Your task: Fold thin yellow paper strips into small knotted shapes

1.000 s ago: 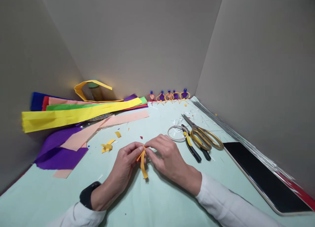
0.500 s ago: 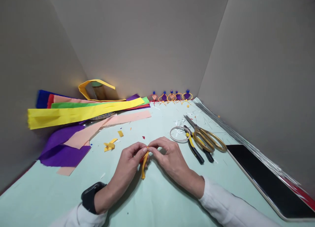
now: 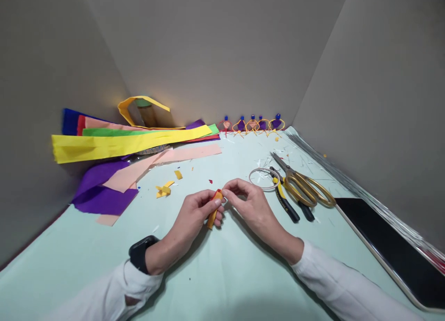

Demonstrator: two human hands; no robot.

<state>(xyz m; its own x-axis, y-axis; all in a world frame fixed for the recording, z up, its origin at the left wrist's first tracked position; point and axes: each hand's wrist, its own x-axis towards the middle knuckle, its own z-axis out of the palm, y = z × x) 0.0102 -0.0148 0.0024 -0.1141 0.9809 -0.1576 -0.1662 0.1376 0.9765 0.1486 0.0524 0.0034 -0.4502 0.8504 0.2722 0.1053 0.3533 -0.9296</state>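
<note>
My left hand pinches a small folded strip, orange with a red tip, between thumb and fingers; its lower end hangs beneath the thumb. Close beside it, my right hand has thumb and index finger pressed together near the red tip. Whatever lies between those right fingertips is too small to make out. Yellow-orange scraps lie left of my hands, and a tiny red scrap lies just beyond them.
Coloured strips and purple paper lie left. Small figures line the back. To the right are a ring, pliers, gold-handled scissors, a black tablet and thin wires.
The view has shifted, so the table's things appear higher and further right. My fingertips have moved apart slightly, and the strip's red end now shows above my left thumb.
</note>
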